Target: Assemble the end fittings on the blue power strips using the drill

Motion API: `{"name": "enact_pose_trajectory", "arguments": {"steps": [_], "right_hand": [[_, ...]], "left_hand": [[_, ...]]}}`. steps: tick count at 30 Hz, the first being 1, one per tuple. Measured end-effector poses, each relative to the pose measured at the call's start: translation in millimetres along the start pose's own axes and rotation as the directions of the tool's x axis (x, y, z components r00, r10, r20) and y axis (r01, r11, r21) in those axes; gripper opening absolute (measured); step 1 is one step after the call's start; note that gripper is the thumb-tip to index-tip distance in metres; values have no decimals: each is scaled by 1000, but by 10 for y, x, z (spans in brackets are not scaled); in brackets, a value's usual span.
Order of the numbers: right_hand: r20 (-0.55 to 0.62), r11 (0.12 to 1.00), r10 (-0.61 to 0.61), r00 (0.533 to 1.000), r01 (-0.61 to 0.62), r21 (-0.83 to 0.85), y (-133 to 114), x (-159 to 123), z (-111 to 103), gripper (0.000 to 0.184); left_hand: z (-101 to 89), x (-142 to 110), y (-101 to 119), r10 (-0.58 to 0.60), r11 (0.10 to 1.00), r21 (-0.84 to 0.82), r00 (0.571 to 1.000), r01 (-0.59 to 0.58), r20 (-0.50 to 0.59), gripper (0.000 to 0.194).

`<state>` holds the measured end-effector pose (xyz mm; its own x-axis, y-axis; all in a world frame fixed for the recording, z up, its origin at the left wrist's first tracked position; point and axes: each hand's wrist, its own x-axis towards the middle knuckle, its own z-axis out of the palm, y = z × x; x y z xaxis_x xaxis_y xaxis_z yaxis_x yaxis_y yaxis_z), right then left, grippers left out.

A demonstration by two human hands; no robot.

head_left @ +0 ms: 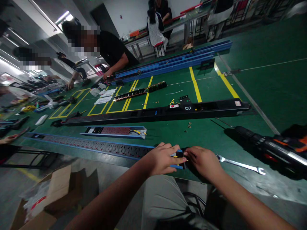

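Black metal is lying under the left hand and the right hand, and both hands are curling closely around the end of a long power strip. The strip is lying on the green floor, low in the frame. It is looking stiff and heavy, so hands set well apart would likely hold it best. A steel wrench is lying just beside the right hand, and a cordless drill is resting at the right edge.

Blue-edged power strip, its end hidden under left hand and right hand, cordless drill cut off at right edge, cardboard box cut off below, loose fittings too small to tell
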<state>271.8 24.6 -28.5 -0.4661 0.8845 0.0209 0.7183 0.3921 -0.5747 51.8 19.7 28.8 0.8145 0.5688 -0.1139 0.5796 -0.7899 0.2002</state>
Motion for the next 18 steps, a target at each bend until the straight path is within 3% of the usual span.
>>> {"name": "enact_pose_trajectory", "arguments": {"steps": [5,9,18], "right_hand": [[47,993,-87,995,90,-78,23,34,-41,24],[32,997,-63,997,65,-47,47,81,-27,24],[10,999,29,1000,-29,45,18,122,-7,20]], "left_hand": [[-71,67,-4,-14,997,76,995,7,98,53],[-116,94,-26,-12,997,72,991,2,132,52],[-73,105,-87,-7,1000,22,999,6,39,54]]}}
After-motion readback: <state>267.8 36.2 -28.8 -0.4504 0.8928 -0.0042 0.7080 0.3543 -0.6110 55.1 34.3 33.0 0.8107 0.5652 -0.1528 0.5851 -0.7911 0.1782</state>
